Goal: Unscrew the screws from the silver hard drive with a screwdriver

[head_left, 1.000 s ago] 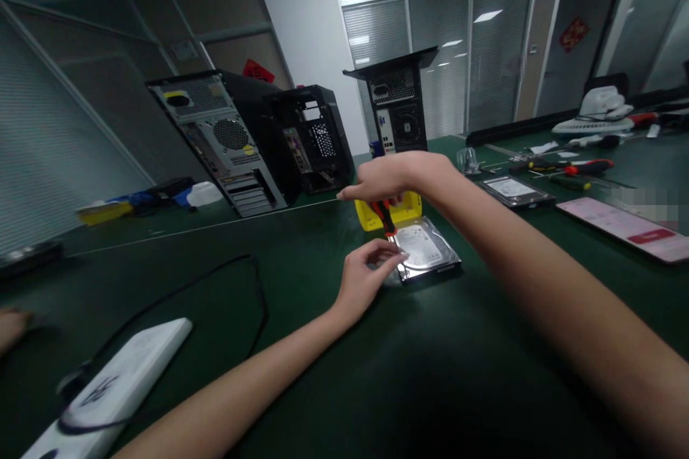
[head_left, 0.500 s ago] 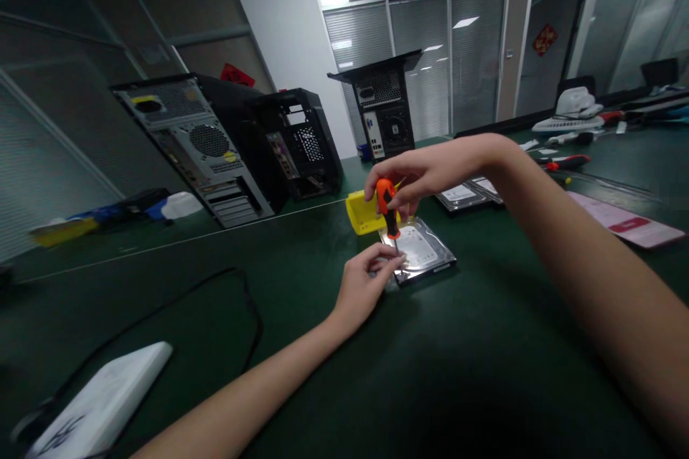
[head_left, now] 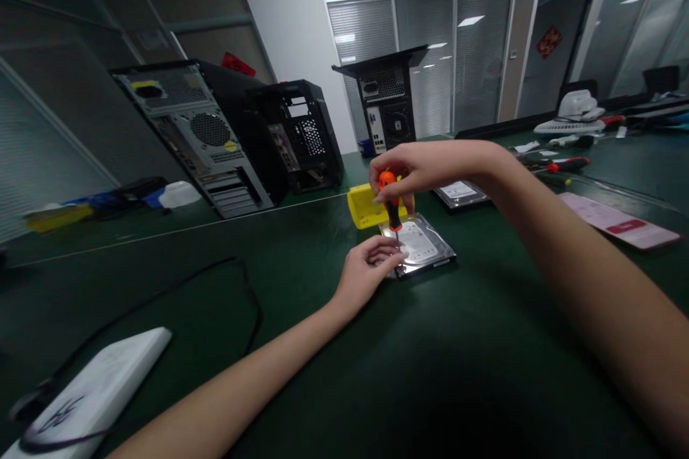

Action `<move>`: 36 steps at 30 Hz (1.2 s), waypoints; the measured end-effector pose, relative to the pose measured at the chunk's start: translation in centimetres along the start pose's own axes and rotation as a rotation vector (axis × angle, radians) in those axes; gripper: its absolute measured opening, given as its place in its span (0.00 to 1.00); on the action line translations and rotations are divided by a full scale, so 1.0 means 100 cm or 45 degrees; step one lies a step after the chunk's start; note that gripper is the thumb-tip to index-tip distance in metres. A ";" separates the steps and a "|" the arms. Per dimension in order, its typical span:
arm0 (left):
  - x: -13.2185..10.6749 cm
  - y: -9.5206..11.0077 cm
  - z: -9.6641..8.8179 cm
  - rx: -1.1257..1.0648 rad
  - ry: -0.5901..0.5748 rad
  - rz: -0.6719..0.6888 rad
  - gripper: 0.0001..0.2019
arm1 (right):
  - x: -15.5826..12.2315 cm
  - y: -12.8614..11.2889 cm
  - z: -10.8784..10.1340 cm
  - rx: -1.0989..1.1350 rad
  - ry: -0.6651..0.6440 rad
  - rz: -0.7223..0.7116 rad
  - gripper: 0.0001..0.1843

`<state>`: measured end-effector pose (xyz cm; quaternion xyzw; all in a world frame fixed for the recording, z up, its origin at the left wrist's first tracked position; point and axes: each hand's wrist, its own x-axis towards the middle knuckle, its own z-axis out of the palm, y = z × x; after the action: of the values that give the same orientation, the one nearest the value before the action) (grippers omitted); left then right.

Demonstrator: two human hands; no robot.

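A silver hard drive lies flat on the green tabletop in front of me. An orange-and-black screwdriver stands almost upright over its left part, tip down. My right hand grips the handle from above with bent fingers. Low down by the tip, my left hand rests at the drive's left edge, its thumb and fingertips pinched about the shaft. These fingers cover the tip and whatever it touches. Just behind the drive is a yellow plastic tray, partly hidden by my right hand.
Computer cases stand at the back left, another tower behind the tray. Right of my hands lie another hard drive, red-and-black pliers and a pink-and-white card. A white box with a black cable sits front left.
The view has shifted slightly. My right hand stays on the screwdriver handle with its fingers in a somewhat different position. My left hand keeps its place at the drive.
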<state>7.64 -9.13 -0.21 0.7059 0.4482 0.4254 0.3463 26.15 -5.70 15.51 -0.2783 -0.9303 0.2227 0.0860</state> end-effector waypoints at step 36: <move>-0.001 0.001 -0.003 0.351 -0.322 0.078 0.25 | 0.009 0.000 0.012 -0.203 0.086 0.047 0.16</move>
<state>7.38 -9.26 -0.08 0.8076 0.4335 0.2784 0.2869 25.00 -5.66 14.49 -0.3087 -0.9364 0.1400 0.0906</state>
